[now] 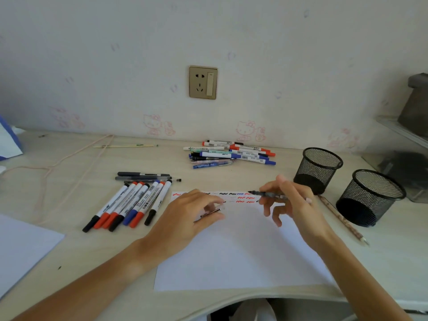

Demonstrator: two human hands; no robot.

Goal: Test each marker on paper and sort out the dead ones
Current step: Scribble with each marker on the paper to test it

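Note:
A white sheet of paper [240, 256] lies on the desk with red, black and blue squiggles along its top edge. My right hand [291, 202] holds an uncapped dark pen [266, 194], its tip pointing left just above the squiggles. My left hand [190, 216] rests on the paper's upper left and grips a small pen cap with a metal clip [209, 213]. A row of capped whiteboard markers [129, 202] lies left of the paper, with a few dark pens [143, 176] above them. Another pile of markers and pens [231, 154] sits by the wall.
Two black mesh pen cups [317, 169] [368, 196] stand at the right, with a pencil [342, 220] lying in front of them. Another paper sheet [25, 246] lies at the near left. A pink cord [69, 158] and a chopstick-like stick [122, 146] lie at the back left.

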